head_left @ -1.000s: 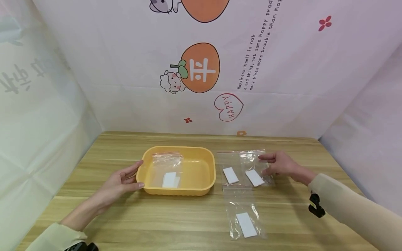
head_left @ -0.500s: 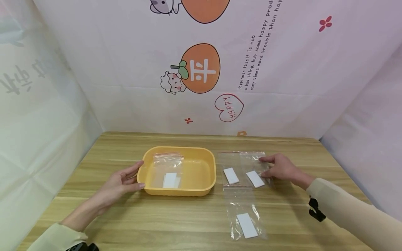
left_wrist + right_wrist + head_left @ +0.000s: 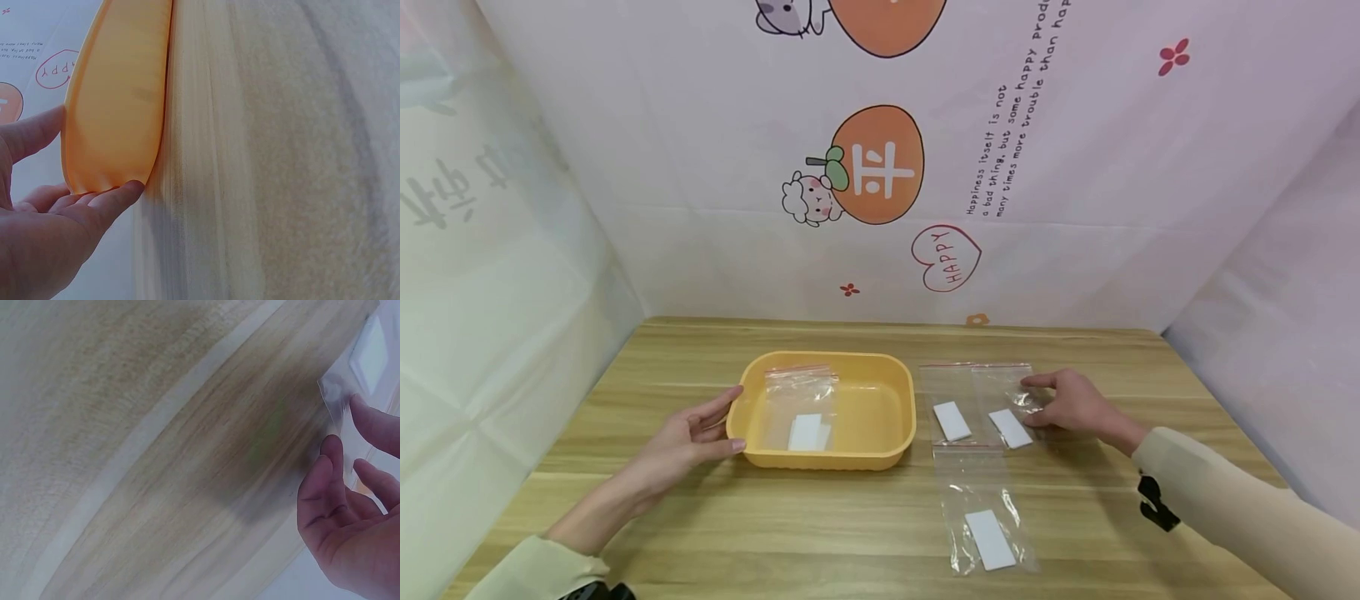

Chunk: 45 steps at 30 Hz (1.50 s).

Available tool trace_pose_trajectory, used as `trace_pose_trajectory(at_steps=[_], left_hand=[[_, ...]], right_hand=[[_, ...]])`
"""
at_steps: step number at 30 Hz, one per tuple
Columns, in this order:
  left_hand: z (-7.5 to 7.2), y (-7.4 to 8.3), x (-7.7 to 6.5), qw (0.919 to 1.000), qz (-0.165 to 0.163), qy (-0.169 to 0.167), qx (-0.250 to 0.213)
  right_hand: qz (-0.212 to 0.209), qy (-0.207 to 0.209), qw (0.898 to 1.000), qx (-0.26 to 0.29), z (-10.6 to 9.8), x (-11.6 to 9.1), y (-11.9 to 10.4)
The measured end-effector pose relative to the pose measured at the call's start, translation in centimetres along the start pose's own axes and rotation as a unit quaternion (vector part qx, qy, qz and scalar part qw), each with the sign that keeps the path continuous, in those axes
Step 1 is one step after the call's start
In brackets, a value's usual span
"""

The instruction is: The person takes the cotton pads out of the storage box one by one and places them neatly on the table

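In the head view, my left hand (image 3: 679, 442) grips the left end of a yellow plastic tray (image 3: 891, 454), thumb at the near corner and fingers towards the far one. Inside the tray lie clear zip bags (image 3: 797, 387) with white rectangular pieces (image 3: 806, 431). My right hand (image 3: 1071, 406) touches the right side of a flat clear zip bag (image 3: 1000, 383), its thumb and index finger spread apart. A white rectangle (image 3: 1011, 428) shows inside that bag. The right wrist view shows the thumb (image 3: 375, 428) at the bag's edge, with the other fingers bent.
Left of that bag, another zip bag (image 3: 936, 383) overlaps it, holding a white piece (image 3: 952, 421). A third zip bag (image 3: 955, 492) with a white piece (image 3: 990, 539) lies nearer. They rest on a wood-grain table (image 3: 820, 525), with a printed white curtain (image 3: 737, 250) behind.
My right hand has shifted slightly towards me and right, and the bag under it lies flatter, a little nearer. My left hand and the tray have stayed in place.
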<state>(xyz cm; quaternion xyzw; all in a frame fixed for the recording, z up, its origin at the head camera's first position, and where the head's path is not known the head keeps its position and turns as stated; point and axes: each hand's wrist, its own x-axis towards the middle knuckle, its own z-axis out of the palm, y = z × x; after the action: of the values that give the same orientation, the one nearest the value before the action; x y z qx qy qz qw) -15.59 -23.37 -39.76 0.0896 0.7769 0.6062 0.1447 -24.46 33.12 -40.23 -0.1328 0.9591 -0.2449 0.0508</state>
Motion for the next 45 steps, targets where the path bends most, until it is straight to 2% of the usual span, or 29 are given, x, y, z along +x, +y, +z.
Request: trace_pose_trajectory(at_steps=[8, 19, 24, 26, 31, 38, 45], left_hand=[[0.1, -0.1, 0.0, 1.0000, 0.001, 0.000, -0.009], [0.0, -0.2, 0.0, 1.0000, 0.003, -0.002, -0.009], [0.0, -0.2, 0.0, 1.0000, 0.003, -0.003, -0.009], [0.0, -0.2, 0.0, 1.0000, 0.003, -0.002, -0.006], [0.0, -0.3, 0.0, 1.0000, 0.003, 0.000, -0.008], [-0.1, -0.5, 0.0, 0.9999, 0.004, 0.001, -0.016], [-0.1, -0.5, 0.2, 0.9998, 0.003, -0.001, -0.019]], right_hand=[[-0.002, -0.004, 1.000, -0.012, -0.2, -0.2, -0.1], [-0.007, -0.014, 1.000, -0.001, -0.3, -0.1, -0.5], [0.012, -0.004, 1.000, 0.018, -0.7, -0.2, -1.0], [0.005, 0.000, 1.000, 0.016, -1.0, -0.2, -1.5], [-0.042, 0.000, 0.999, -0.003, -2.0, 0.0, -4.6], [-0.082, -0.005, 0.997, -0.005, -2.9, 0.6, -11.4], [-0.121, -0.012, 0.992, 0.020, -1.9, 1.3, -17.1]])
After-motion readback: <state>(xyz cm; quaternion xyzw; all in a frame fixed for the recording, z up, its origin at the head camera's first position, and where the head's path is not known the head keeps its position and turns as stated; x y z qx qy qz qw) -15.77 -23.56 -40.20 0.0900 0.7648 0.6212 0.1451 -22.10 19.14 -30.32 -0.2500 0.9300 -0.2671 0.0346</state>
